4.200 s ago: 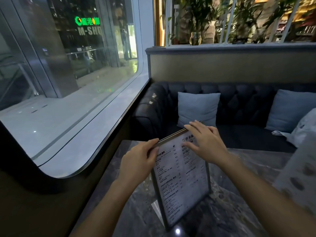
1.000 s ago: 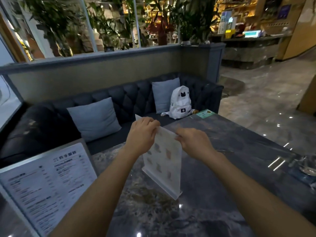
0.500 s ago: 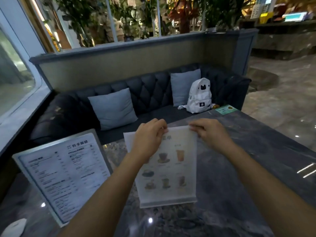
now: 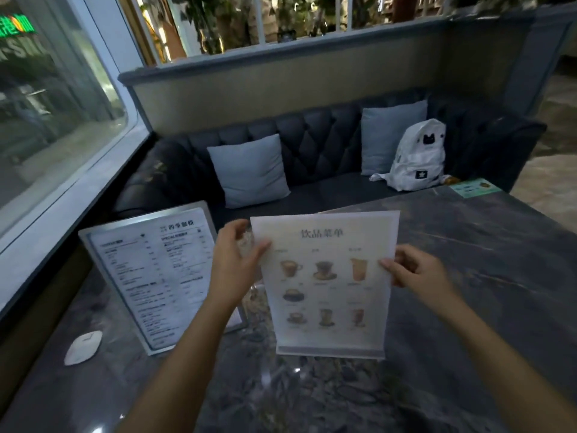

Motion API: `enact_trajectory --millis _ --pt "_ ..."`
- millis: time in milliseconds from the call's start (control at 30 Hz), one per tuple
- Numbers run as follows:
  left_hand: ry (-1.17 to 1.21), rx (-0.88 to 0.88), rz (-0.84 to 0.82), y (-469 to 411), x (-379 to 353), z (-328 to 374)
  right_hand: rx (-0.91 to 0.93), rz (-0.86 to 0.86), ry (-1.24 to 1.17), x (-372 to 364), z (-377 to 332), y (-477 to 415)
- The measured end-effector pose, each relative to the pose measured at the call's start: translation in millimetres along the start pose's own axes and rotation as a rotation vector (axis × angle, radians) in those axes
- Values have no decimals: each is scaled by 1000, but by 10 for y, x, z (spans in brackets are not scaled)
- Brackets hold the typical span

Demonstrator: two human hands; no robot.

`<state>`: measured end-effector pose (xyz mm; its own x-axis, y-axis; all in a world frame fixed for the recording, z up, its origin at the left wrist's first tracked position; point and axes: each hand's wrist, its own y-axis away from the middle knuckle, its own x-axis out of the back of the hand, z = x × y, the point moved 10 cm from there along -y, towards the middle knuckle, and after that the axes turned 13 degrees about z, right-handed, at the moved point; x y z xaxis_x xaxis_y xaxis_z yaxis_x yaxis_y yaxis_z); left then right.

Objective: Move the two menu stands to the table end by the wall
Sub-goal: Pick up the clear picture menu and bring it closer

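Note:
A clear acrylic drinks menu stand [image 4: 329, 285] with cup pictures faces me, upright on the dark marble table [image 4: 468, 276]. My left hand [image 4: 237, 264] pinches its left edge near the top and my right hand [image 4: 415, 270] pinches its right edge. A metal-framed text menu stand [image 4: 150, 276] leans upright at the left, near the table end by the window wall, just left of my left hand.
A white oval object [image 4: 83, 347] lies on the table left of the framed menu. A green card [image 4: 474, 188] rests at the far right table corner. Behind the table, a dark tufted sofa [image 4: 312, 145] holds two cushions and a white backpack [image 4: 415, 156].
The view has swung left. The drinks menu stand has moved left across the table with both hands and now sits close beside the framed menu, turned to face me.

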<state>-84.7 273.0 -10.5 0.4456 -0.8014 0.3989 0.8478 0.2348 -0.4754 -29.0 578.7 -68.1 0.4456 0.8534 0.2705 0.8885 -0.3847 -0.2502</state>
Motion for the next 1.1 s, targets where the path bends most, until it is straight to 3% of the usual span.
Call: enact_trajectory --millis 133,367,633,1100 --pt "117 141 -198 282 -280 -370 -58 -33 86 -167 421 200" --pt "194 293 -236 507 -409 -722 -46 -129 240 -283 767 323" --pt "167 202 -97 756 -267 -617 9 -153 317 -399 749 -49" --pt "171 119 -84 903 -198 -541 32 -79 207 -267 856 38"
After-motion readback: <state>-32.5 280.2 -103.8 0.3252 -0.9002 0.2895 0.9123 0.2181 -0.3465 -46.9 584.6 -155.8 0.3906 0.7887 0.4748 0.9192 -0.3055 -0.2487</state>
